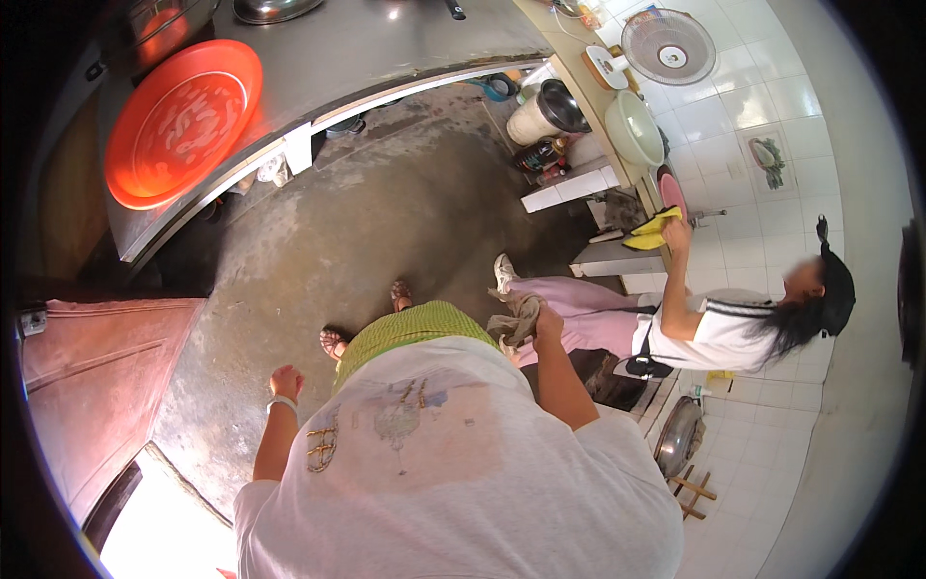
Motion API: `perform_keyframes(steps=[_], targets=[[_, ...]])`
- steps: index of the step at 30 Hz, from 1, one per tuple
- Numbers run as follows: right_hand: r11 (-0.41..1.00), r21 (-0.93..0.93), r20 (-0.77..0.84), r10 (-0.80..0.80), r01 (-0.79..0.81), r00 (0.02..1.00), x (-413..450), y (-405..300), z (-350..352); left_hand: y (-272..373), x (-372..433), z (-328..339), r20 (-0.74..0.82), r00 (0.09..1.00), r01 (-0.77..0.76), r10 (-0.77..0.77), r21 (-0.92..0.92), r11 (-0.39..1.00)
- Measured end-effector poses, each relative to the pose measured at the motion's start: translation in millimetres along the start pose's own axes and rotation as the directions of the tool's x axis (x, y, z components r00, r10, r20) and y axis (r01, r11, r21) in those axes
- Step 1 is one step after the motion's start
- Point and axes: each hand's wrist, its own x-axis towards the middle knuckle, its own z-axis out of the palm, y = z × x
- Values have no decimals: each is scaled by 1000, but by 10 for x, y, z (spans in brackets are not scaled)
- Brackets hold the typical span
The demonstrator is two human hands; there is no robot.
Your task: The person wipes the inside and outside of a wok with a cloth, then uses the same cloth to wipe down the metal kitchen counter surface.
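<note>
My right hand [550, 323] grips a crumpled grey-brown cloth [518, 317], which hangs beside my green skirt [416, 326]. On the other side, my left hand [287, 382] is held over the concrete floor with its fingers curled in and nothing visible in them. A pale band circles that wrist. Ahead of me to the left, a red plastic basin [187, 123] rests on the metal countertop [347, 65]; pale streaks show inside it.
At my right stands another person [731, 326], holding a yellow and black cloth [655, 230] near a wall tap [707, 213]. A pale green basin [634, 129] and a fan [667, 48] occupy the side ledge. A reddish door panel [108, 383] is on my left.
</note>
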Motion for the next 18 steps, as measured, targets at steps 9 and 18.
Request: perform_keyframes(steps=[9, 18], targets=[[975, -206, -97, 64, -83, 993, 88, 126, -169, 228, -135, 214, -74, 996, -41, 45, 53, 998], [978, -148, -129, 128, -146, 983, -36, 253, -435, 200, -113, 91, -96, 995, -22, 33, 115, 993]])
